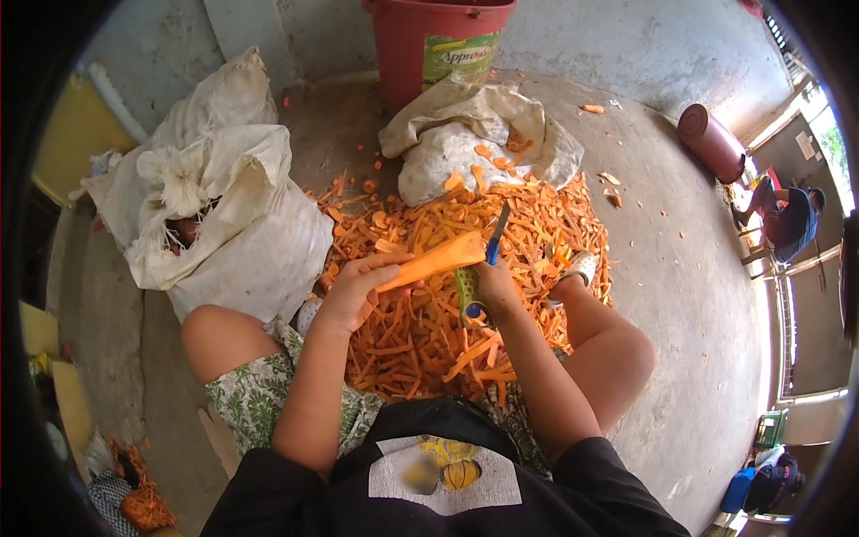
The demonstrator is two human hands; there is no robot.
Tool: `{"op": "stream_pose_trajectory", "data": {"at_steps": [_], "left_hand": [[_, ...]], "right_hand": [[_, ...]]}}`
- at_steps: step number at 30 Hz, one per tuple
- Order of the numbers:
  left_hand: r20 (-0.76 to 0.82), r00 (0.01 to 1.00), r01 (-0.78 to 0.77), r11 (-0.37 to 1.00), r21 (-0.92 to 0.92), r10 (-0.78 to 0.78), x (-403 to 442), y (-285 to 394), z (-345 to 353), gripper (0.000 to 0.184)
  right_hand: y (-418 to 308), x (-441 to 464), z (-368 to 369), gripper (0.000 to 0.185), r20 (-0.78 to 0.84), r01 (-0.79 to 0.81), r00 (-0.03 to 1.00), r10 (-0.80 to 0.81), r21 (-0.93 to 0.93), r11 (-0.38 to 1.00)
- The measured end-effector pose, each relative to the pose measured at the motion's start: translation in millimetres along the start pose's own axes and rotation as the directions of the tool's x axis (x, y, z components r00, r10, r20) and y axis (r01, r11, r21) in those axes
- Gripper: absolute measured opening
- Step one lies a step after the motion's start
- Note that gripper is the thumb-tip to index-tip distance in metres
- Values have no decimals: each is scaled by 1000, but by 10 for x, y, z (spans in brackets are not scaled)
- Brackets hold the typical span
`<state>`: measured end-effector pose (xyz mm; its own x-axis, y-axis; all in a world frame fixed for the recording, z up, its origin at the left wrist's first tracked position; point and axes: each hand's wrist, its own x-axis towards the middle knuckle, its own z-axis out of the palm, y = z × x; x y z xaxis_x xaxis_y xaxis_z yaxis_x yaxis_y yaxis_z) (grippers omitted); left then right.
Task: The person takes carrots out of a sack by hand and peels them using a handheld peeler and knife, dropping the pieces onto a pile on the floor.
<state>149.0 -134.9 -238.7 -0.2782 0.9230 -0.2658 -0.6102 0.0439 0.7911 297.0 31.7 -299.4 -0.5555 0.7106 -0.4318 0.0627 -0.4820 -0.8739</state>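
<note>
My left hand (362, 288) is wrapped round the near end of a thick peeled carrot (434, 260), which slants up to the right. My right hand (495, 285) is closed on a knife with a blue handle (492, 250), its dark blade (500, 222) pointing up beside the carrot's far end. A green, patterned tool (466, 288) with a blue ring at its lower end hangs by the same hand; its kind and how it is held are unclear. Below both hands spreads a big heap of orange carrot strips and pieces (407, 345), between my legs.
A bulging white sack (255, 237) stands at left, with another sack behind. A crumpled sack (447, 161) lies beyond the heap, before a red bin (398, 54). A maroon drum (711, 143) lies at right. Two people (796, 224) are at the far right edge.
</note>
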Motion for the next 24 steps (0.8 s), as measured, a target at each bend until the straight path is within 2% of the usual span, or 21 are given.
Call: {"op": "stream_pose_trajectory", "data": {"at_steps": [1, 2, 3, 4, 5, 6, 8, 9, 10, 12, 16, 18, 19, 22, 24], "left_hand": [[-21, 999, 30, 996, 84, -28, 31, -29, 12, 38], [-22, 999, 31, 996, 84, -29, 73, -104, -18, 38], [27, 996, 78, 974, 212, -86, 101, -167, -27, 43], [69, 987, 115, 934, 339, -147, 115, -219, -32, 48], [10, 990, 122, 881, 458, -142, 130, -287, -11, 53], [11, 990, 121, 881, 457, -142, 148, -346, 66, 53], [17, 999, -37, 873, 486, 33, 188, -496, 167, 43], [-34, 991, -86, 817, 570, 128, 196, -520, 189, 42], [-34, 991, -86, 817, 570, 128, 192, -512, 177, 42], [-165, 977, 52, 596, 801, 137, 183, -461, 158, 45], [-172, 967, 10, 648, 761, 187, 184, -427, 117, 45], [-145, 965, -7, 576, 817, 218, 144, -350, 161, 42], [-145, 965, -7, 577, 817, 218, 138, -336, 160, 42], [-108, 985, 14, 563, 826, 135, 103, -296, 169, 39], [19, 1000, -23, 521, 853, 12, 40, -238, 233, 39]], "right_hand": [[8, 34, -43, 19, 6, 33, 999, -33, -126, 991], [37, 60, -73, 17, 16, 65, 998, -63, -250, 966], [8, 17, -35, 17, 17, 62, 998, -60, -249, 967], [-27, -28, 3, 15, 41, 142, 990, -136, -342, 929], [-72, -71, 38, 13, 71, 220, 975, -210, -431, 875], [-149, -153, 94, 13, 71, 220, 975, -211, -432, 875], [-252, -316, 198, 12, 190, 328, 940, -284, -732, 597], [-211, -329, 210, 11, 245, 387, 919, -308, -712, 586], [-205, -335, 200, 11, 246, 386, 919, -308, -713, 585], [-250, -374, 174, 11, 348, 441, 894, -283, -799, 410], [-374, -450, 130, 12, 379, 433, 900, -213, -833, 344], [-387, -460, 109, 12, 416, 461, 882, -220, -859, 222], [-377, -449, 98, 12, 417, 461, 882, -219, -859, 222], [-302, -383, 46, 11, 448, 491, 865, -227, -850, 193], [-254, -338, -8, 13, 467, 526, 839, -277, -828, 197]]}}
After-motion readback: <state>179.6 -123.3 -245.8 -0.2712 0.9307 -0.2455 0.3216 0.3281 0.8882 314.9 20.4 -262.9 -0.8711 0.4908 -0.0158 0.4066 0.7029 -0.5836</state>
